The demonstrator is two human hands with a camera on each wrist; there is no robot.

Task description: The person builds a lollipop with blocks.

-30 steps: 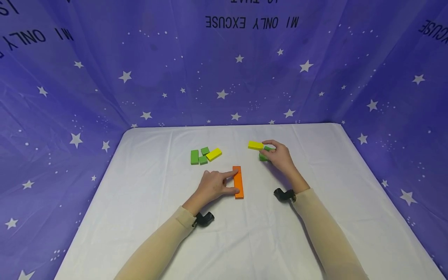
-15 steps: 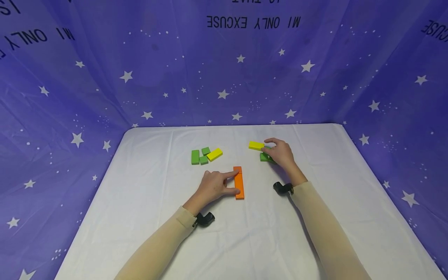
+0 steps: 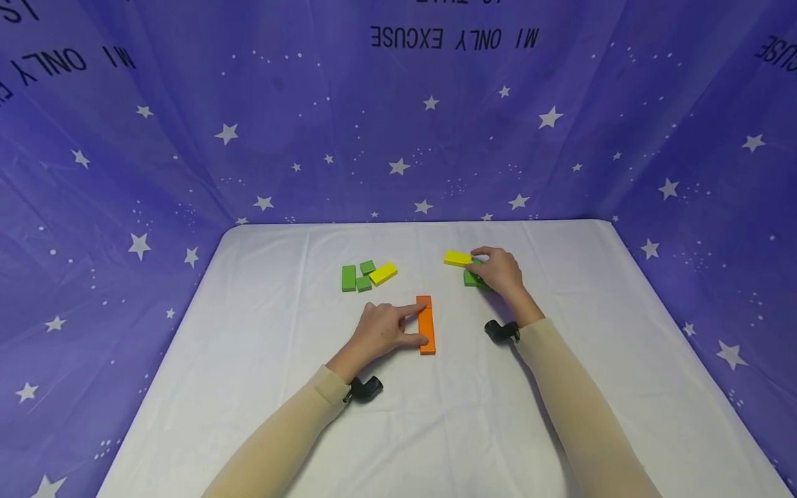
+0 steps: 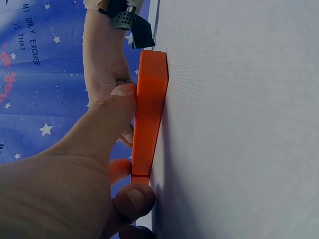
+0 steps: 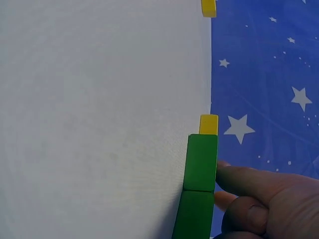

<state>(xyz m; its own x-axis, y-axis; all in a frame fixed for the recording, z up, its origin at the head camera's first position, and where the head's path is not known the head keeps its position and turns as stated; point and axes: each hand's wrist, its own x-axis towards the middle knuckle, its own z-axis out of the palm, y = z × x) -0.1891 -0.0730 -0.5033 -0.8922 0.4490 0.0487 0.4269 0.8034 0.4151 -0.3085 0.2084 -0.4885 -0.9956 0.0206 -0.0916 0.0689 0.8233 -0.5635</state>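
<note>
A purple star-patterned backdrop (image 3: 398, 124) stands beyond a table (image 3: 349, 429) spread with white cloth. Two beige sleeves (image 3: 280, 443) come in from the near side.

The left hand (image 3: 381, 325) holds its thumb and forefinger wide apart, both tips resting on an orange row inward from the far edge, about midway between the left and right edges. The right hand (image 3: 500, 270), nearer the far edge, curves its thumb and forefinger, narrowly parted, at some green blocks (image 5: 202, 162); whether it grips them I cannot tell.

The long orange block (image 3: 426, 324) has its long axis running from near to far, its far end leaning slightly left and meeting the small orange block (image 3: 424, 299). The right-hand yellow block (image 3: 458, 259) lies nearly parallel to the far edge, its right end towards the fingers. Left of centre, a long green block (image 3: 349, 278) points at the far edge; the other yellow block (image 3: 382, 273) lies diagonally, far end rightward. Two small green blocks (image 3: 364, 283) sit between them.
</note>
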